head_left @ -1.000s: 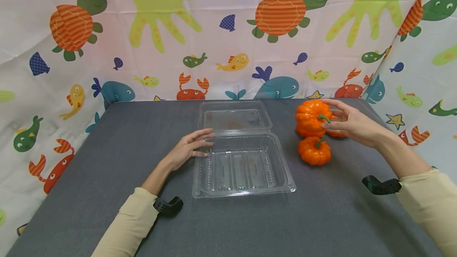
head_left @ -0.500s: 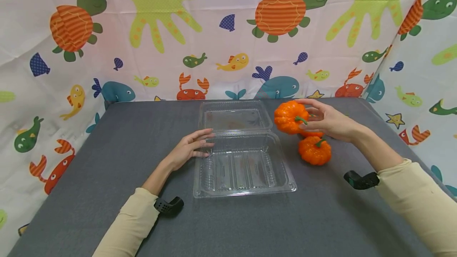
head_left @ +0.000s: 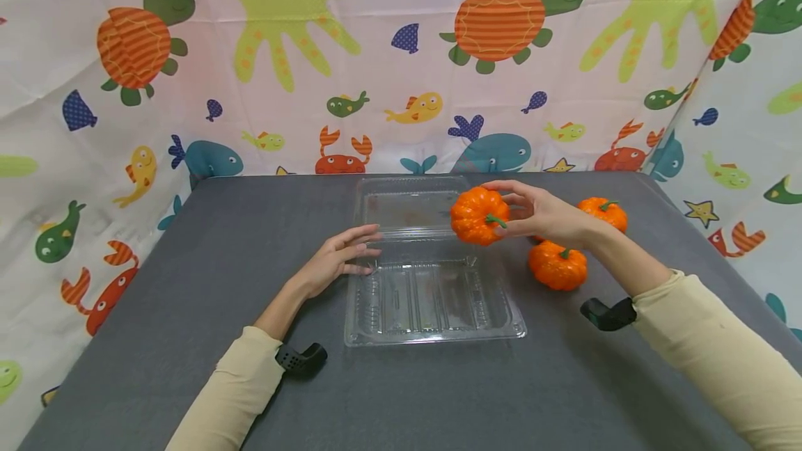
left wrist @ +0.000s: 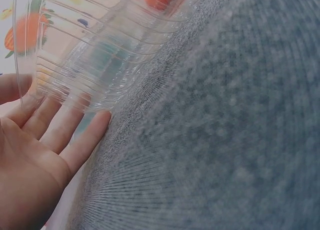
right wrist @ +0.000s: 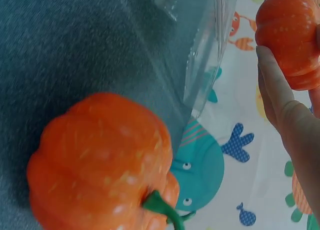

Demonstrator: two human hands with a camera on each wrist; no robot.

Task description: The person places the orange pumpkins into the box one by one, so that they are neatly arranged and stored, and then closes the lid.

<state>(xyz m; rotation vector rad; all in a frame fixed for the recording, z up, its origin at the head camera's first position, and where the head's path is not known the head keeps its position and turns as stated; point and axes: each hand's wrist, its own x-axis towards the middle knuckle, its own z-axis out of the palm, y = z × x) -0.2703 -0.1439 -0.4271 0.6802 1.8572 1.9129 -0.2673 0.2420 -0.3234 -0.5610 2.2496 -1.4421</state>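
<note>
Orange pumpkin (head_left: 476,216), held in the right hand (head_left: 545,216), has swung left, away from the front pumpkin (head_left: 556,268), to the clear box (head_left: 438,336) near its hinge; the carry looks well along. The left hand (head_left: 332,259), fingers loosely extended, lies at the box's left rim. Inside is open room; the front pumpkin sits just beyond the right edge.
</note>
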